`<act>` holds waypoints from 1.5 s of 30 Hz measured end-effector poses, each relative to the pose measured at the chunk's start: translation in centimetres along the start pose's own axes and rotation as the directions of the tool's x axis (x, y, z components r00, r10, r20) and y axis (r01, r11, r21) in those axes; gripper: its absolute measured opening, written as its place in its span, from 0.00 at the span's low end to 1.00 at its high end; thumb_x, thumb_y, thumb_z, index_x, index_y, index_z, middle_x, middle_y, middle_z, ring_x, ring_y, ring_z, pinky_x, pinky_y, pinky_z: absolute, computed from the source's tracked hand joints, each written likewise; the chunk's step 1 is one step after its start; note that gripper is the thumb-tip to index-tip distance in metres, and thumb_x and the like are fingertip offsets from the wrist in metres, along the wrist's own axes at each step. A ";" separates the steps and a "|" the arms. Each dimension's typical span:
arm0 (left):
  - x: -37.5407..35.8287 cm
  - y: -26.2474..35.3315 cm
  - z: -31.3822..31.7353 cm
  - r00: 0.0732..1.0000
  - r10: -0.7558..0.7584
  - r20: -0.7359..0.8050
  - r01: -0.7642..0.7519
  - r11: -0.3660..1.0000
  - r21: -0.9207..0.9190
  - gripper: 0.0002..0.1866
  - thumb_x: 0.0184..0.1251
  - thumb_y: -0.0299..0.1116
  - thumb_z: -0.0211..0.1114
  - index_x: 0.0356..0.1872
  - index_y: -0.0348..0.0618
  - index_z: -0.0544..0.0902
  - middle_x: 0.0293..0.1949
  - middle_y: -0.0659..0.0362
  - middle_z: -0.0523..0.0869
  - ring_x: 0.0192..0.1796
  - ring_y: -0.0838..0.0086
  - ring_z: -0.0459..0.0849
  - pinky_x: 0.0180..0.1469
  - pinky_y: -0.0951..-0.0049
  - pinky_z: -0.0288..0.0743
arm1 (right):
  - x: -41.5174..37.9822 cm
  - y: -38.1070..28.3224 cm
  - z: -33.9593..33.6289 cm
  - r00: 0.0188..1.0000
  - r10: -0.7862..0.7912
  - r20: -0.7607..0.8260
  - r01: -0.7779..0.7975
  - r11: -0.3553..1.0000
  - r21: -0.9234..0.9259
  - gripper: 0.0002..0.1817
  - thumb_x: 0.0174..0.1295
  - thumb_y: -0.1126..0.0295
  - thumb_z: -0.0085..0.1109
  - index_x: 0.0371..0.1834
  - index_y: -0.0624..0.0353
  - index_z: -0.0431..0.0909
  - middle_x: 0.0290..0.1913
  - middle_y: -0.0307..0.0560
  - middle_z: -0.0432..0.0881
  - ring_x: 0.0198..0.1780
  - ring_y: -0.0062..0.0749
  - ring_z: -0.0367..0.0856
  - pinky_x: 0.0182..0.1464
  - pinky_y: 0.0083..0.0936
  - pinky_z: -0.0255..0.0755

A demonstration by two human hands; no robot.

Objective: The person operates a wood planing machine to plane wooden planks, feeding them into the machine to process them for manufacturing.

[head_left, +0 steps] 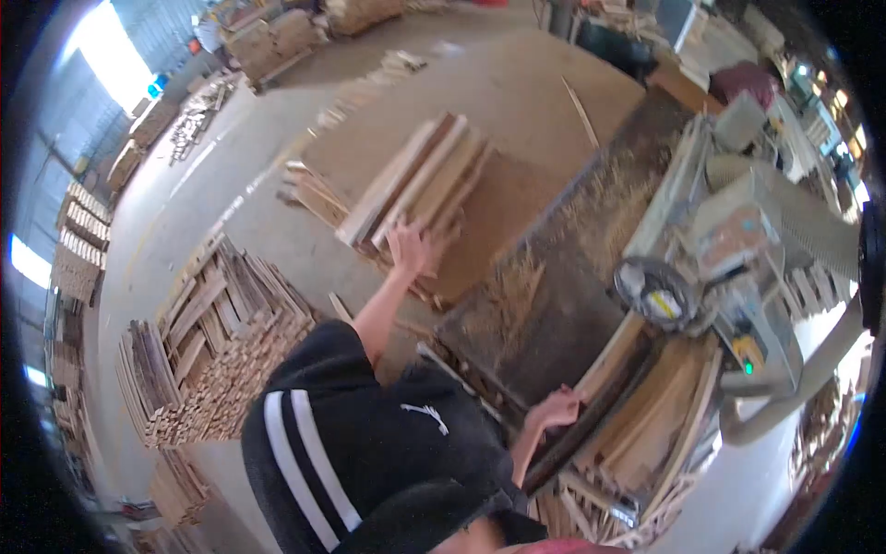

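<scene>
My left hand (pixel 409 245) reaches out to the near end of a stack of rough wooden boards (pixel 426 175), its fingers stretched over the wood. No board is visibly lifted by it. Close to my body, my right hand (pixel 556 407) is closed around the near end of a wooden strip (pixel 609 355). That strip lies along the edge of the dark machine table (pixel 563 328), and its far end runs up to a round black machine part (pixel 657 294).
Sawdust (pixel 591 222) covers much of the machine table. Curved boards (pixel 660 402) lie in a rack at right, beneath a grey hose (pixel 803 388). A big pile of cut wood (pixel 231 360) stands on the floor at left. More timber stacks (pixel 277 46) stand farther back.
</scene>
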State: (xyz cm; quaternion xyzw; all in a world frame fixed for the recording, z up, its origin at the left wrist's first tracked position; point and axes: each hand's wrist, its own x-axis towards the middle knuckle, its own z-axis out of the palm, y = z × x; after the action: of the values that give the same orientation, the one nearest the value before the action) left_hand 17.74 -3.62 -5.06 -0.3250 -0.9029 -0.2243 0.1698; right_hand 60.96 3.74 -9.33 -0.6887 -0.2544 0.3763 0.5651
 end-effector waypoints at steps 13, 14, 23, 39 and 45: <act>-0.2 2.8 -3.1 0.733 -0.318 0.601 0.679 0.400 -0.616 0.29 0.62 0.38 0.76 0.65 0.43 0.83 0.50 0.53 0.90 0.38 0.68 0.90 0.41 0.66 0.86 | 10.7 -0.3 4.6 0.822 0.380 0.424 -0.485 0.858 0.171 0.23 0.79 0.50 0.52 0.36 0.58 0.84 0.26 0.38 0.82 0.23 0.25 0.77 0.20 0.22 0.65; -0.7 3.5 -3.8 0.569 -0.216 0.793 0.819 0.068 -0.569 0.28 0.64 0.38 0.76 0.66 0.45 0.83 0.48 0.57 0.90 0.37 0.74 0.89 0.36 0.70 0.86 | 11.3 -0.2 5.2 0.822 0.376 0.427 -0.481 0.860 0.168 0.23 0.79 0.50 0.52 0.36 0.58 0.84 0.26 0.38 0.82 0.23 0.25 0.77 0.20 0.22 0.65; -6.5 10.2 -5.7 0.357 0.275 0.893 0.916 -0.292 -0.276 0.20 0.75 0.43 0.64 0.62 0.46 0.82 0.49 0.63 0.89 0.48 0.72 0.88 0.47 0.65 0.83 | -5.1 -10.9 7.8 0.370 0.092 0.925 0.047 0.992 -0.118 0.31 0.79 0.50 0.55 0.78 0.53 0.69 0.61 0.48 0.85 0.55 0.34 0.83 0.55 0.30 0.77; -6.0 13.0 -1.9 0.354 0.217 0.910 0.931 -0.178 -0.319 0.30 0.77 0.58 0.62 0.64 0.42 0.78 0.58 0.46 0.84 0.51 0.62 0.88 0.57 0.59 0.84 | -8.9 -11.4 -2.4 0.153 -0.540 0.828 0.906 0.410 0.100 0.29 0.54 0.80 0.74 0.62 0.59 0.83 0.57 0.53 0.88 0.55 0.49 0.89 0.57 0.38 0.84; -10.6 17.3 -0.9 0.273 0.478 0.835 0.947 -0.285 -0.147 0.23 0.83 0.47 0.58 0.71 0.50 0.76 0.59 0.64 0.87 0.61 0.72 0.85 0.65 0.59 0.75 | -9.9 -9.3 -9.5 0.287 -0.553 0.782 0.898 0.439 -0.020 0.31 0.52 0.86 0.69 0.63 0.58 0.83 0.67 0.53 0.83 0.58 0.48 0.88 0.54 0.38 0.86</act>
State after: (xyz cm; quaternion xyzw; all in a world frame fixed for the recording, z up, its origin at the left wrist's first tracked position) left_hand 37.08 2.39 -4.02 -0.0304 -0.3397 -0.6270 -0.7004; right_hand 63.45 -7.34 2.75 -0.4048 -0.8158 0.2108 0.3552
